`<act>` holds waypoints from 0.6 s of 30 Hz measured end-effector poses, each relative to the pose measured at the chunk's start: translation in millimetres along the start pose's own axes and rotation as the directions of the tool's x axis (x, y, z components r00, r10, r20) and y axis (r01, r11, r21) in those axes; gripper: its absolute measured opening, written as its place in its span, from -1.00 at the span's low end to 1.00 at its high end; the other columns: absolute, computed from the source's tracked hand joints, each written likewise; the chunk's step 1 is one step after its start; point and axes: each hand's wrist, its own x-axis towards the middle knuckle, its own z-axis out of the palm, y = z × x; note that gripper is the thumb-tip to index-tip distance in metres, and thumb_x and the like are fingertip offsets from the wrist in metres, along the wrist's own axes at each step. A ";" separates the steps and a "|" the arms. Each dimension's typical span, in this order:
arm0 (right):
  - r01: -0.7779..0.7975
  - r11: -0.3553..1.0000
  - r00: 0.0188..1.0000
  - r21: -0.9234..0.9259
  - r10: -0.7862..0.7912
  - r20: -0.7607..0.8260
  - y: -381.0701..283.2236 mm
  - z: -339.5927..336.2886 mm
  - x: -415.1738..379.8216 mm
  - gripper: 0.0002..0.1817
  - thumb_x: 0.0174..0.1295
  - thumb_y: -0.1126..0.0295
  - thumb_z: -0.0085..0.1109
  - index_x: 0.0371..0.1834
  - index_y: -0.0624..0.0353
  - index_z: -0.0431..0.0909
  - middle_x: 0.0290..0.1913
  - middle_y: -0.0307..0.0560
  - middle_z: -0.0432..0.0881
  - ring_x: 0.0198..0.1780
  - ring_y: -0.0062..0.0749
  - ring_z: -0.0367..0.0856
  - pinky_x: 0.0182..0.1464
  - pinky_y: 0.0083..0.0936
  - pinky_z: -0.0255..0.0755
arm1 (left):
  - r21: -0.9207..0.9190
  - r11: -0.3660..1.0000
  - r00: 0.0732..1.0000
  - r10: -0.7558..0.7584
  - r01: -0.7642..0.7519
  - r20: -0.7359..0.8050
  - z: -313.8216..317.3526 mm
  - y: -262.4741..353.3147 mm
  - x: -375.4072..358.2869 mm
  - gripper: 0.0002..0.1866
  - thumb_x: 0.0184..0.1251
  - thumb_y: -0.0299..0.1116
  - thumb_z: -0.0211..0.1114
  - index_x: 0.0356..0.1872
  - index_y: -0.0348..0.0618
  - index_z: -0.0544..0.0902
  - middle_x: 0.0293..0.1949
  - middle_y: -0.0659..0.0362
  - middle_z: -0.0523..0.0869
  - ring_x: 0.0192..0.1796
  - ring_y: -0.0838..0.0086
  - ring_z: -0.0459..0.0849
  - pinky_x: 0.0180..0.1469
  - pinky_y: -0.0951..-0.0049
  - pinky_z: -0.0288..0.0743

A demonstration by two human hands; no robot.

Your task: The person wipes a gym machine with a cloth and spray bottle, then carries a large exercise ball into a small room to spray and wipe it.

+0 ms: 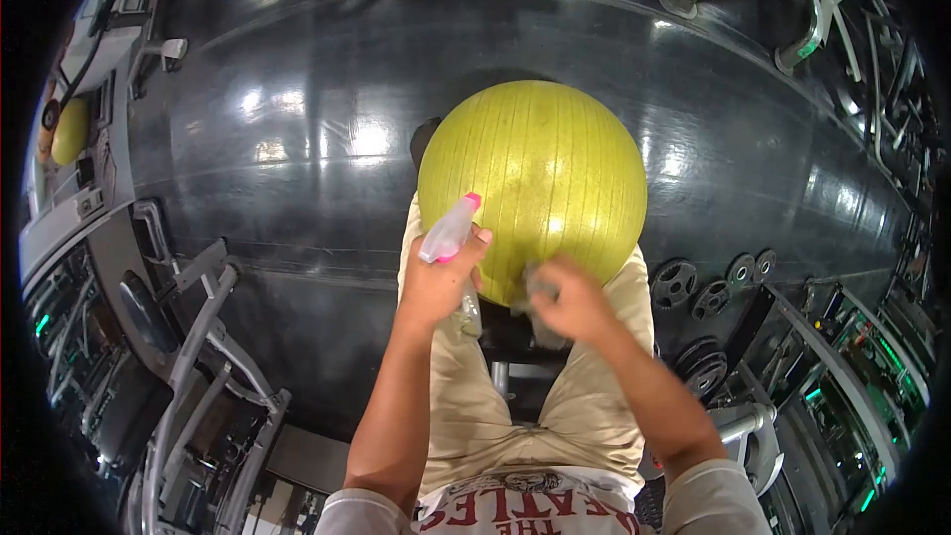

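A large yellow-green exercise ball [535, 168] rests between my knees. My left hand [441, 277] is wrapped round a clear spray bottle [451, 230] with a pink nozzle, in front of the ball's left side. At the ball's lower right, my right hand [570, 302] is closed on a greyish cloth [543, 329] and touches or nearly touches the ball. That hand and the cloth are blurred by motion.
Black floor [317, 69] surrounds the ball. Weight plates [674, 282] lie to the right, near metal gym frames. Exercise machines [198, 327] stand at the left, and a second yellow-green ball [70, 132] is at the far left.
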 end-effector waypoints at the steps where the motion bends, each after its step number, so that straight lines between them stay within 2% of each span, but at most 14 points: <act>1: 0.020 0.998 0.994 0.052 -0.015 -0.107 -6.2 -23.4 26.9 -0.72 0.16 0.29 0.35 -0.05 0.02 0.65 -0.06 0.11 0.62 -0.03 0.14 0.68 -0.01 -0.08 0.60 | 0.000 1.000 1.000 0.009 -0.009 -0.008 -6.2 -0.6 1.9 -0.71 0.37 -0.31 0.47 -0.10 -0.35 0.69 -0.44 0.21 0.64 -0.57 0.54 0.62 -0.52 0.45 0.55; 2: 0.085 0.984 0.973 0.158 -0.047 -0.227 -3.0 -41.4 58.6 -0.73 0.19 0.35 0.31 -0.03 0.08 0.65 -0.06 0.11 0.63 -0.01 0.11 0.69 0.03 -0.12 0.59 | -0.002 1.000 1.000 0.021 -0.021 -0.017 -11.6 -0.8 4.3 -0.72 0.37 -0.31 0.47 -0.10 -0.35 0.69 -0.44 0.21 0.64 -0.59 0.53 0.62 -0.52 0.45 0.54; 3: 0.111 0.988 0.947 0.108 -0.072 -0.314 4.0 -60.9 93.2 -0.72 0.22 0.39 0.29 0.01 0.14 0.64 -0.03 0.12 0.63 0.06 0.09 0.68 0.09 -0.16 0.59 | 0.015 1.000 1.000 0.011 -0.011 -0.021 -15.7 -0.9 5.9 -0.72 0.37 -0.32 0.47 -0.10 -0.35 0.69 -0.44 0.20 0.64 -0.58 0.54 0.62 -0.51 0.45 0.54; 4: 0.059 0.988 0.935 0.145 -0.003 -0.354 4.2 -78.4 126.3 -0.70 0.27 0.33 0.25 0.04 0.17 0.64 0.03 0.15 0.65 0.11 0.09 0.67 0.14 -0.15 0.57 | 0.035 0.999 1.000 0.001 -0.001 -0.025 -21.9 0.2 5.1 -0.73 0.37 -0.33 0.46 -0.11 -0.35 0.69 -0.45 0.20 0.64 -0.57 0.54 0.63 -0.51 0.45 0.55; 6: -0.052 0.999 0.925 -0.006 0.046 -0.376 19.9 -97.6 188.7 -0.66 0.31 0.24 0.20 0.08 0.14 0.65 0.07 0.15 0.65 0.15 0.09 0.66 0.20 -0.10 0.54 | 0.076 0.997 0.999 -0.008 0.011 -0.038 -31.3 5.8 3.5 -0.74 0.37 -0.35 0.46 -0.11 -0.35 0.69 -0.45 0.20 0.65 -0.56 0.54 0.64 -0.50 0.46 0.55; 7: -0.153 0.988 0.921 -0.025 0.134 -0.365 26.9 -96.8 210.0 -0.65 0.32 0.22 0.19 0.09 0.13 0.66 0.10 0.15 0.65 0.15 0.08 0.66 0.20 -0.08 0.54 | 0.046 0.999 0.999 -0.003 0.005 -0.038 -31.3 14.0 -0.8 -0.76 0.37 -0.35 0.45 -0.16 -0.35 0.68 -0.46 0.20 0.65 -0.55 0.56 0.64 -0.49 0.47 0.55; 9: -0.351 0.934 0.888 -0.066 0.309 -0.341 29.8 -87.5 235.9 -0.63 0.33 0.18 0.17 0.11 0.10 0.67 0.14 0.13 0.64 0.16 0.06 0.66 0.20 -0.04 0.54 | 0.123 0.992 1.000 -0.014 0.017 -0.027 -38.6 19.3 -8.1 -0.76 0.38 -0.34 0.45 -0.18 -0.34 0.68 -0.48 0.20 0.64 -0.55 0.57 0.64 -0.49 0.47 0.54; 10: -0.324 0.936 0.888 -0.134 0.253 -0.383 26.0 -78.9 236.2 -0.64 0.33 0.18 0.18 0.10 0.08 0.67 0.15 0.12 0.63 0.14 0.07 0.66 0.18 -0.03 0.56 | 0.162 0.986 0.999 -0.023 0.027 -0.023 -43.4 19.7 -10.5 -0.76 0.38 -0.33 0.45 -0.19 -0.34 0.68 -0.48 0.21 0.64 -0.55 0.57 0.64 -0.49 0.48 0.54; 12: -0.277 0.921 0.884 -0.272 0.133 -0.449 14.3 -53.4 218.0 -0.66 0.32 0.18 0.19 0.09 0.03 0.68 0.16 0.08 0.61 0.11 0.08 0.66 0.14 -0.02 0.59 | 0.104 0.994 1.000 -0.015 0.018 -0.024 -48.7 16.5 -14.6 -0.76 0.38 -0.32 0.46 -0.19 -0.33 0.68 -0.50 0.21 0.64 -0.55 0.58 0.63 -0.49 0.49 0.54; 14: -0.204 0.907 0.928 -0.368 0.060 -0.367 -0.5 -37.9 185.8 -0.70 0.31 0.17 0.21 0.03 -0.02 0.68 0.18 0.05 0.57 0.05 0.11 0.65 0.02 -0.05 0.63 | 0.072 0.997 0.999 -0.008 0.011 -0.035 -53.0 13.5 -12.7 -0.75 0.38 -0.31 0.46 -0.20 -0.32 0.68 -0.50 0.22 0.63 -0.56 0.59 0.63 -0.49 0.50 0.53; 16: -0.116 0.874 0.949 -0.472 -0.042 -0.312 -7.6 -16.6 130.9 -0.71 0.22 0.17 0.31 -0.02 -0.05 0.67 0.11 0.00 0.52 0.01 0.10 0.62 -0.09 -0.07 0.66 | 0.061 0.998 0.999 -0.023 0.025 -0.042 -50.4 7.6 -9.3 -0.75 0.38 -0.30 0.47 -0.20 -0.31 0.68 -0.50 0.22 0.64 -0.56 0.59 0.63 -0.50 0.51 0.53; 18: 0.010 0.834 0.956 -0.552 -0.169 -0.238 -5.2 2.9 68.7 -0.60 0.03 0.28 0.46 -0.02 -0.02 0.66 0.02 0.02 0.49 0.02 0.03 0.60 -0.05 -0.08 0.62 | 0.038 0.999 0.999 -0.026 0.027 -0.023 -44.7 3.8 -13.0 -0.75 0.39 -0.29 0.47 -0.20 -0.30 0.67 -0.50 0.23 0.63 -0.56 0.60 0.63 -0.50 0.51 0.53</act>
